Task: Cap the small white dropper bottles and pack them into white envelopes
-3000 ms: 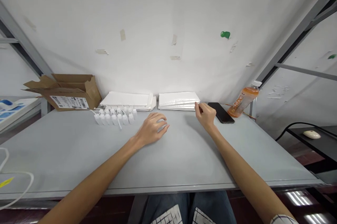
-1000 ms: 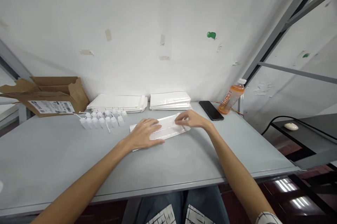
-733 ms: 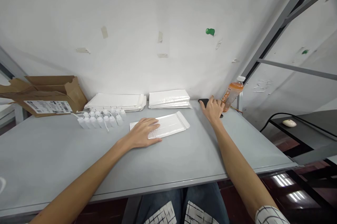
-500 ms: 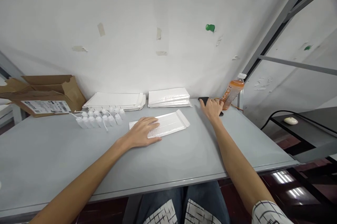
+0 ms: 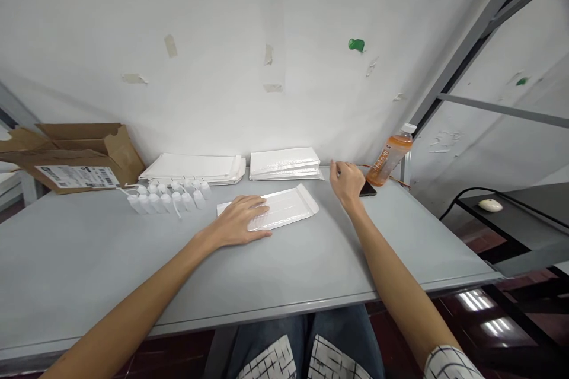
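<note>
My left hand [image 5: 243, 220] lies flat with fingers spread on a white padded envelope [image 5: 287, 208], covering its left part. The envelope's flap end points right. My right hand [image 5: 347, 182] is closed, its fingers curled, just left of a black phone [image 5: 368, 189]. A small dark spot shows between thumb and fingers; whether the hand holds something is hidden. Behind the envelope lies a stack of white padded envelopes [image 5: 285, 163]. To my left stand several small white squeeze bottles [image 5: 165, 202] in rows, with thin white tips.
Another pile of white envelopes [image 5: 195, 166] lies along the wall, beside an open cardboard box [image 5: 82, 159] at the far left. A bottle of orange drink [image 5: 390, 156] leans at the back right. A pale computer mouse [image 5: 490, 205] sits on a dark shelf at right.
My right hand has shifted left off the phone and curled its fingers, so more of the phone shows. My left hand stays on the envelope. The view has tilted very slightly.
</note>
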Demonstrator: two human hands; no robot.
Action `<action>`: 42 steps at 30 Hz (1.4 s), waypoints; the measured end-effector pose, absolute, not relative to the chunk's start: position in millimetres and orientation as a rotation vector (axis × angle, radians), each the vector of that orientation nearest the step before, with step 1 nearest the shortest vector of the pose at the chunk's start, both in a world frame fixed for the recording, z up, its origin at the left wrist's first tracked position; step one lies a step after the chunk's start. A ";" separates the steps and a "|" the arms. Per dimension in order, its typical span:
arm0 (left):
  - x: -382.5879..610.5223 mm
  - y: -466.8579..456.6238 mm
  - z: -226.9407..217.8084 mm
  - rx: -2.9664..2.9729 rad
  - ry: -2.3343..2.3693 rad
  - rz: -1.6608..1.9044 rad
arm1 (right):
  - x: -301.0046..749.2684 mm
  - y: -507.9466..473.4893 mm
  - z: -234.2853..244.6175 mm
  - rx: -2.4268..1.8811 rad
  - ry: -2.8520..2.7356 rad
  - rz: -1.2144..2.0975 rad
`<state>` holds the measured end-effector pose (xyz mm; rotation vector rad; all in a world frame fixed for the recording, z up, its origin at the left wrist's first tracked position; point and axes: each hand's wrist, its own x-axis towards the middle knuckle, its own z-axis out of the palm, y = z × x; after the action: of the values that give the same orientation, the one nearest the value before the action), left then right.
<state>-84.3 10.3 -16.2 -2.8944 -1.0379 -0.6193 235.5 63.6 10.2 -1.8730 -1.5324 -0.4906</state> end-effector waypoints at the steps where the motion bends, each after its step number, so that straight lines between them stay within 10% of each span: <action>1: -84.1 10.0 -15.6 -2.893 -1.039 -0.612 | 227.9 60.8 10.7 -1.843 -1.567 -0.452; 30: -77.8 6.1 -20.2 -2.870 -1.103 -0.679 | 181.2 43.6 -0.6 -1.502 -2.139 0.385; 42: -80.2 8.0 -18.8 -2.908 -1.118 -0.654 | 224.8 56.0 8.6 -2.001 -1.599 -0.378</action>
<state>-80.2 8.0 -18.8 -2.9076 -1.1178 -0.6537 224.8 56.0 8.6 -2.0013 -1.5989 -0.3778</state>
